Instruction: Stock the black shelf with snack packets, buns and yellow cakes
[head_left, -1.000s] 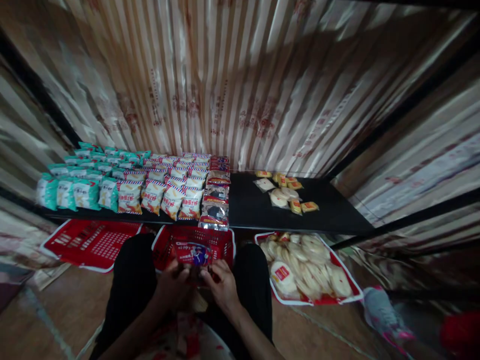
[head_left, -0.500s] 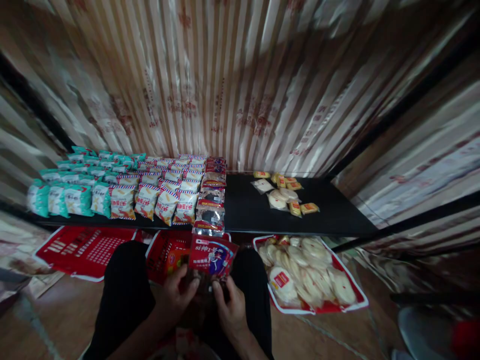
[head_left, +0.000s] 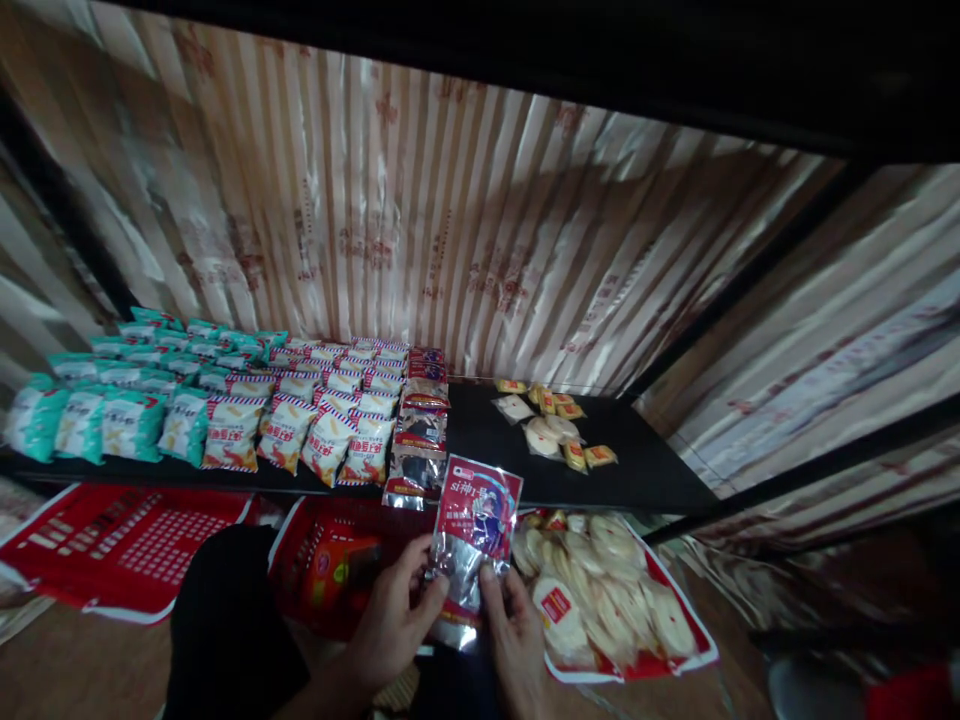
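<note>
A red and silver snack packet (head_left: 478, 510) with printed lettering is held upright in front of the shelf, its face toward me. My left hand (head_left: 401, 605) pinches its lower left side, and my right hand (head_left: 510, 620) grips the lower right, thumb on the front. Just behind it, a column of matching red and silver packets (head_left: 416, 470) lies on the black shelf (head_left: 480, 440). To their left stand rows of white snack bags (head_left: 292, 430) with striped tops, then teal and white bags (head_left: 127, 425).
Small yellow packets and round white wrapped pieces (head_left: 547, 435) lie on the shelf's right part. Below are a red basket (head_left: 705, 650) full of round wrapped pieces, a red basket (head_left: 289, 545) with an orange package (head_left: 330, 575), and another red basket (head_left: 112, 545). Black posts frame the shelf.
Both hands have moved the packet right and lifted it more upright, so its silver lower part now shows. The view has tilted up, bringing a dark upper shelf edge into sight.
</note>
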